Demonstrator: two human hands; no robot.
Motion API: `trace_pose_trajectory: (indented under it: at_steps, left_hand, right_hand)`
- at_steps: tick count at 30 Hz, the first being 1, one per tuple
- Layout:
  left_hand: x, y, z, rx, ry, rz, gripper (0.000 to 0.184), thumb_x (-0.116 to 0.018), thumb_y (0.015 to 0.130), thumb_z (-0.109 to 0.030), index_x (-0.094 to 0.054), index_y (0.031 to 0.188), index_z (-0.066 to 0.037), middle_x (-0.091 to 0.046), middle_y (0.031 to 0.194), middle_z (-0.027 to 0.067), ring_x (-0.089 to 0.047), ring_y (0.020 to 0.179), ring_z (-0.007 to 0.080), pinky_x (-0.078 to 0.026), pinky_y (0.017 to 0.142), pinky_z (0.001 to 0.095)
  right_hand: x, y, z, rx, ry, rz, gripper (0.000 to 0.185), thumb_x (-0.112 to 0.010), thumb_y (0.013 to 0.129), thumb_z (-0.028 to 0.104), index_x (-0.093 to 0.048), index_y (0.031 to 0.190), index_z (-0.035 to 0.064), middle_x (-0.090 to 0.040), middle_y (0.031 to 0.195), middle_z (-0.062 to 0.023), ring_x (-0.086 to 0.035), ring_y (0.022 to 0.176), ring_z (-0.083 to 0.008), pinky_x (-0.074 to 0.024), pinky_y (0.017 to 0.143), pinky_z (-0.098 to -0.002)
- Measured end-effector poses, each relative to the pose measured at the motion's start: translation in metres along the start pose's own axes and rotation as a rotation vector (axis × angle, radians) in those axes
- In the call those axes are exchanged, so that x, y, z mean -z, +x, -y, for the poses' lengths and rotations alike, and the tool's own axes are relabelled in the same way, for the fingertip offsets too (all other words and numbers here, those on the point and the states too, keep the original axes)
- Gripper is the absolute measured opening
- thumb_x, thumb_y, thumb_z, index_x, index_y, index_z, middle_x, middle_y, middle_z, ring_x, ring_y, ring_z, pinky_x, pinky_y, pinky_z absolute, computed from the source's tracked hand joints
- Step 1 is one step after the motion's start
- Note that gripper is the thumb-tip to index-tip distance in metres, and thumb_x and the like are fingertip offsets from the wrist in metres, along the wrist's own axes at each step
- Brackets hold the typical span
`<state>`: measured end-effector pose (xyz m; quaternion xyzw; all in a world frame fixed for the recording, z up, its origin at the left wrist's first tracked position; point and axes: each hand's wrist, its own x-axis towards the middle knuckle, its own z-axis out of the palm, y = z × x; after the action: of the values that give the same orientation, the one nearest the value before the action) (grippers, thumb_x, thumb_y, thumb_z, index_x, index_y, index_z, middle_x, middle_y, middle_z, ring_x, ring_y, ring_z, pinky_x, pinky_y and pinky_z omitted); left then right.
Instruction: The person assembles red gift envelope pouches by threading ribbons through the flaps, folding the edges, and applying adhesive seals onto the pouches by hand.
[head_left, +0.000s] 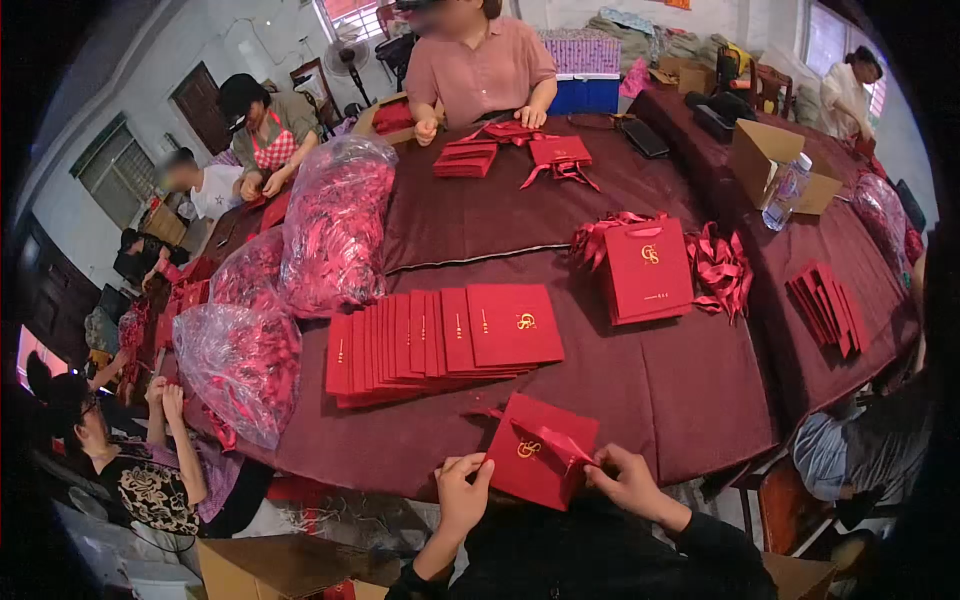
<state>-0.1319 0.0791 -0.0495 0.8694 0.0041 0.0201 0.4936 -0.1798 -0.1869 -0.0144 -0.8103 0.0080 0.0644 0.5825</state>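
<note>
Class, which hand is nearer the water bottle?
Right. The water bottle is beyond both, off to the right; the right hand is at the right edge of the held red bag, the left hand at its left.

Workshop with co-workers at cloth-covered tables (pixel 680 400) of red bags (pixel 515 325).

Blk top, slvs to forearms.

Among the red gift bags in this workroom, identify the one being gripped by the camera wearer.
The tilted bag at the table's near edge: the left hand and right hand hold only it.
</note>
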Motion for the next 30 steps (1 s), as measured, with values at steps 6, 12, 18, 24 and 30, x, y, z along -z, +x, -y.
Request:
trace_pose_trajectory:
  at_steps: [6,12,18,24,30]
  left_hand:
    - [0.001,0.002,0.002,-0.013,0.048,0.039,0.021,-0.070,0.086,-0.014,-0.069,0.101,0.001,-0.064,0.093,0.0137,-0.067,0.085,0.0217,-0.052,0.077,0.0322]
    - [0.001,0.002,0.004,0.005,0.060,0.049,0.021,-0.069,0.086,-0.013,-0.068,0.099,0.003,-0.065,0.092,0.0144,-0.067,0.085,0.0230,-0.051,0.076,0.0325]
    - [0.006,0.003,-0.022,0.026,0.083,0.071,0.023,-0.068,0.087,-0.012,-0.066,0.103,0.004,-0.063,0.080,0.0102,-0.054,0.069,0.0138,-0.046,0.066,0.0282]
    - [0.007,-0.001,-0.035,0.263,-0.195,0.237,0.020,-0.064,0.090,-0.011,-0.065,0.104,0.003,-0.070,0.087,0.0112,-0.063,0.079,0.0114,-0.048,0.071,0.0252]
    - [0.012,-0.002,-0.020,0.317,-0.520,0.434,0.022,-0.057,0.094,-0.005,-0.062,0.112,0.008,-0.070,0.100,0.0073,-0.060,0.090,0.0063,-0.047,0.079,0.0220]
  right_hand:
    - [0.043,-0.007,-0.004,-0.516,0.413,0.548,0.022,-0.057,0.097,0.021,-0.068,0.103,0.0024,-0.062,0.070,0.0020,-0.050,0.062,-0.0035,-0.0376,0.058,-0.0199]
    - [0.074,-0.026,0.008,-0.500,0.388,0.693,0.026,-0.055,0.098,0.022,-0.068,0.106,0.0011,-0.067,0.076,-0.0003,-0.057,0.070,-0.0055,-0.0435,0.066,-0.0216]
    - [0.078,-0.042,0.001,-0.128,0.680,0.524,0.035,-0.055,0.094,0.027,-0.071,0.094,-0.0035,-0.066,0.091,-0.0126,-0.059,0.090,-0.0211,-0.0435,0.081,-0.0325]
    - [0.038,-0.029,-0.002,-0.221,1.028,0.209,0.041,-0.065,0.088,0.036,-0.070,0.093,-0.0050,-0.063,0.082,-0.0088,-0.051,0.073,-0.0149,-0.0380,0.067,-0.0291]
    - [0.010,0.003,0.017,-0.253,1.131,0.147,0.039,-0.058,0.095,0.029,-0.065,0.115,-0.0038,-0.051,0.078,-0.0002,-0.045,0.075,-0.0100,-0.0385,0.073,-0.0253]
